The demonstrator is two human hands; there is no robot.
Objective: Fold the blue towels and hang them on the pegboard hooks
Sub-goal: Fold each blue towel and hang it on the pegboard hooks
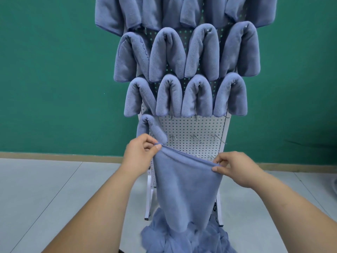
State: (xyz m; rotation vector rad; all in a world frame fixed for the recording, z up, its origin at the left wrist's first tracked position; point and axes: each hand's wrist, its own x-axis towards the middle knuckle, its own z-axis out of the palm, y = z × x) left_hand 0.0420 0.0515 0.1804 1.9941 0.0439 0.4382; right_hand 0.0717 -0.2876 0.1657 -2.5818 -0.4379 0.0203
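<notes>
A blue towel (184, 187) hangs stretched between my hands in front of the white pegboard (191, 130). My left hand (140, 152) pinches its upper left corner. Its upper right corner is pinched by my right hand (235, 167). The towel's lower end reaches a pile of loose blue towels (182, 238) on the floor. Several folded blue towels (200, 52) hang in rows on the upper pegboard. One more folded towel (151, 128) hangs alone at the left of a lower row. Bare metal hooks (195, 137) stick out of the board to its right.
The pegboard stands on white legs (148, 203) against a green wall (54, 79). Pale floor tiles (45, 198) spread to both sides. A beige skirting strip (54, 156) runs along the wall's foot.
</notes>
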